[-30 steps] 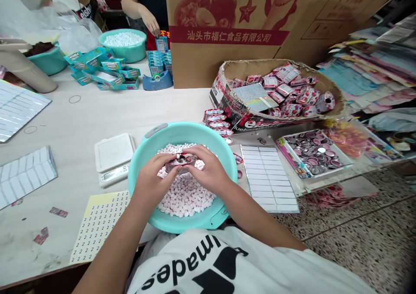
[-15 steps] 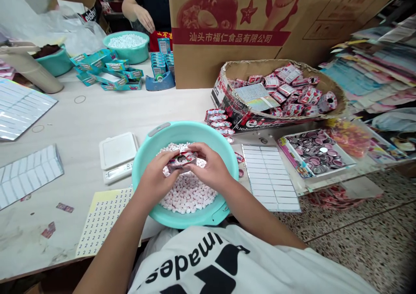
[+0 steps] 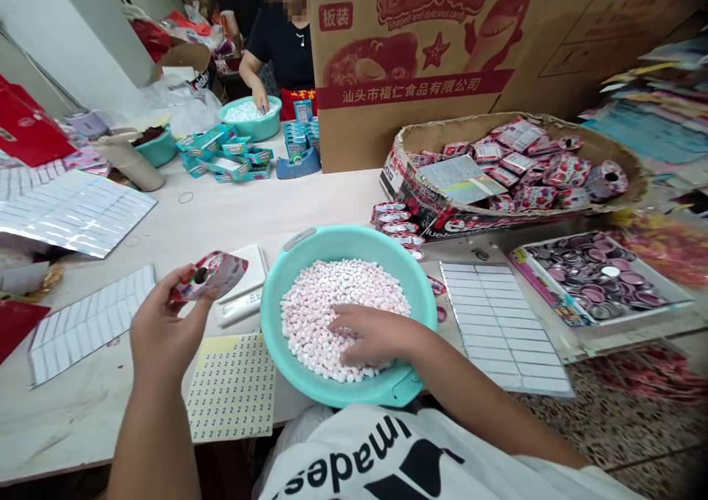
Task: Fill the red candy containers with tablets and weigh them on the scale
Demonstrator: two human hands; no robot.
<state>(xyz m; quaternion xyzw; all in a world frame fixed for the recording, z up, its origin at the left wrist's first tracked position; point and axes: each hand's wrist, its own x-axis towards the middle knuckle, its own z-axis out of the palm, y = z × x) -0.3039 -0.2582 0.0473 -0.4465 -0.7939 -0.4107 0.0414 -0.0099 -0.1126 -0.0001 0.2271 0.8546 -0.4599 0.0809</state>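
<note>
Held up left of the basin, a small red and pink printed candy box (image 3: 221,273) with a dark round hole is pinched in my left hand (image 3: 166,323). It is above the table near a white digital scale (image 3: 242,307). My right hand (image 3: 373,334) is down in the turquoise basin (image 3: 423,301), its thumb and fingers apart and touching the small pale pink candies (image 3: 326,316). Whether any candies lie under its palm is hidden.
A cut-down carton (image 3: 406,190) full of red candy boxes stands behind the basin, near a stack of flattened-looking boxes (image 3: 399,223). Label sheets (image 3: 503,327) and a tray of round lids (image 3: 597,275) lie right. Across the table, a person's hand (image 3: 259,98) reaches into another basin (image 3: 265,127).
My left hand has carried the candy box left, out from over the basin. My right hand has let go of it and lowered into the candies. The view has shifted.
</note>
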